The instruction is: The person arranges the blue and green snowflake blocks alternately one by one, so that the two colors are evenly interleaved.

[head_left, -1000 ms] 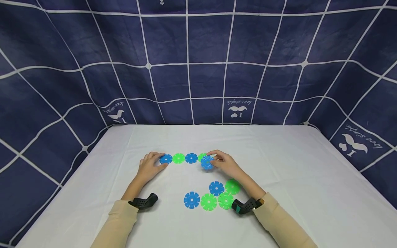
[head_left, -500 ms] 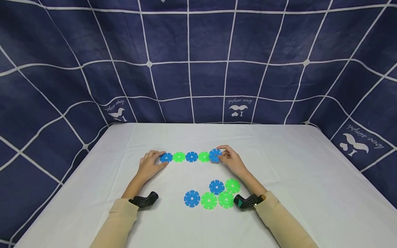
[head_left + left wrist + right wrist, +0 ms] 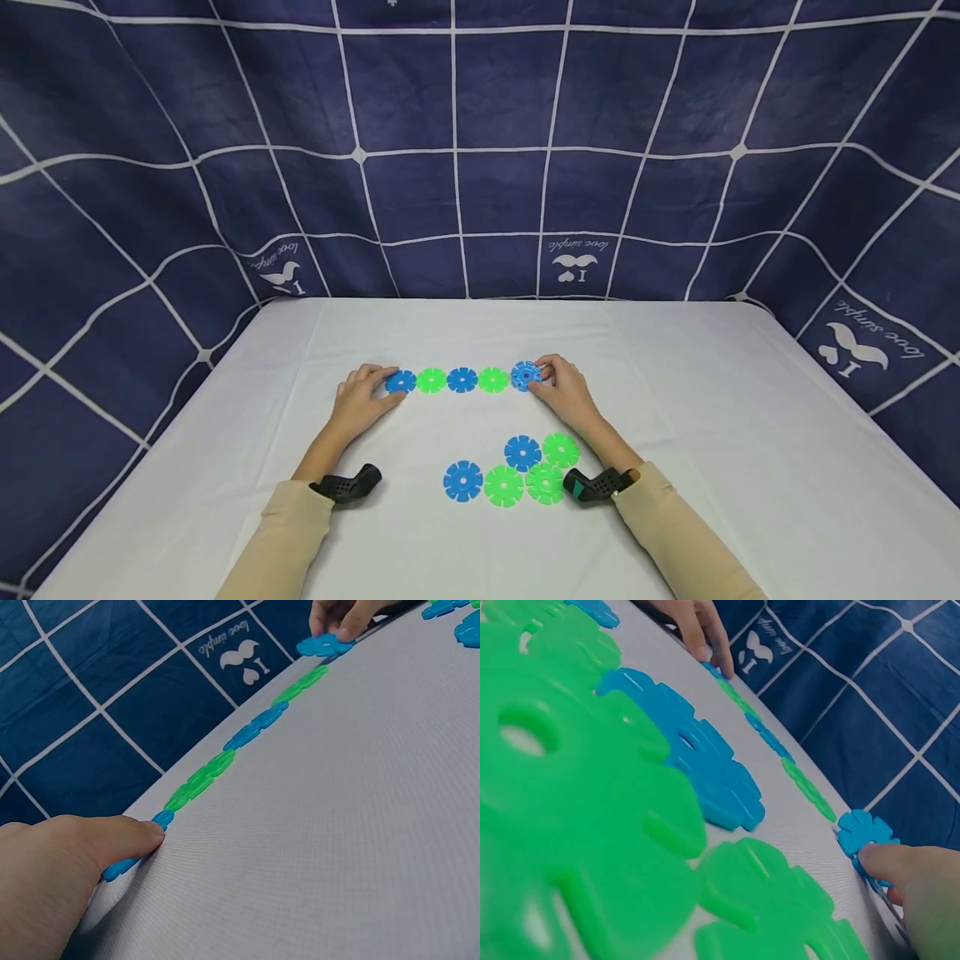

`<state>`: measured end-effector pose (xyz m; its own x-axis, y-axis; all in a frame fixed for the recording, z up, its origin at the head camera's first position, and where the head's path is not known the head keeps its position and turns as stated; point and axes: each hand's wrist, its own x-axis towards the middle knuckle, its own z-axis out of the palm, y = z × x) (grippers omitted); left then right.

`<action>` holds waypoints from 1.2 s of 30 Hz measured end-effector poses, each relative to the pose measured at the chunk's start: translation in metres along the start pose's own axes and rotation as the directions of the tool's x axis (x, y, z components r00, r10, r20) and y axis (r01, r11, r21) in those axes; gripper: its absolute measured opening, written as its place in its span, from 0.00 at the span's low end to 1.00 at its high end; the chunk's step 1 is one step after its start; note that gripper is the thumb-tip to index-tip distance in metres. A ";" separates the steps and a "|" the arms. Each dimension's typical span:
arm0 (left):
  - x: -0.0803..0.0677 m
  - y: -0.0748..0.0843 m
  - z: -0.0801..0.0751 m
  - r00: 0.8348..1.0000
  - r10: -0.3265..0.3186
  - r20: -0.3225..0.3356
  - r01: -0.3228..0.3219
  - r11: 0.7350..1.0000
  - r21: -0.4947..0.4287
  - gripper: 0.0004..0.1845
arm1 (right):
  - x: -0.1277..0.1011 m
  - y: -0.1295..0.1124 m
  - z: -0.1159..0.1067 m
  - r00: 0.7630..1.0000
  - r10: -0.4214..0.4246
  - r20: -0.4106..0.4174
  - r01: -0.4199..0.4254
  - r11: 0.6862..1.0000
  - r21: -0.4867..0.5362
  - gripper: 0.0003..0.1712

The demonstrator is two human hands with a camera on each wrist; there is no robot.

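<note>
Hands at both ends of a row of blue and green toothed discs on a white worktop.

I see my left hand pinching the blue end disc, my right hand with its grip pinching the last blue disc, tilted up beside the green disc. Pressing unevenly could, I judge, skew the row or pop a joint. Only the head view shows the five spare discs whole; the left wrist view reveals the last disc lifted clear of the cloth.
</note>
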<state>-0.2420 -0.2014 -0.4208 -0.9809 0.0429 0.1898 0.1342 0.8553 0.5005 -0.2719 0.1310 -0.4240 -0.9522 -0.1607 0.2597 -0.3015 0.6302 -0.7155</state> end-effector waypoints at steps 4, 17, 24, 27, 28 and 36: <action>0.001 0.000 0.000 1.000 0.002 -0.001 -0.002 1.000 -0.001 0.29 | -0.001 -0.001 0.000 1.000 0.006 -0.023 -0.008 0.994 -0.106 0.20; 0.001 -0.001 0.001 1.000 0.009 -0.007 -0.009 1.000 -0.006 0.29 | -0.003 -0.005 0.000 0.999 0.032 -0.021 -0.034 0.989 -0.146 0.20; 0.001 0.000 0.001 1.000 0.016 -0.008 -0.016 1.000 -0.015 0.29 | -0.004 -0.004 0.001 1.000 -0.007 0.019 0.010 0.992 -0.125 0.16; 0.001 0.000 0.001 1.000 0.018 -0.009 -0.018 1.000 -0.015 0.29 | -0.004 -0.004 0.001 0.999 -0.017 0.045 0.023 0.990 -0.141 0.12; 0.001 0.000 0.001 1.000 0.019 -0.009 -0.019 1.000 -0.015 0.29 | -0.004 -0.004 0.001 0.999 -0.019 0.051 0.026 0.989 -0.144 0.10; 0.000 0.001 0.001 1.000 0.014 -0.005 -0.014 1.000 -0.013 0.29 | -0.004 -0.002 0.001 0.998 -0.027 0.056 0.035 0.988 -0.151 0.10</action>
<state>-0.2425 -0.2002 -0.4208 -0.9783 0.0519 0.2006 0.1494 0.8478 0.5089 -0.2670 0.1298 -0.4241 -0.9450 -0.2199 0.2421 -0.3240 0.7316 -0.5999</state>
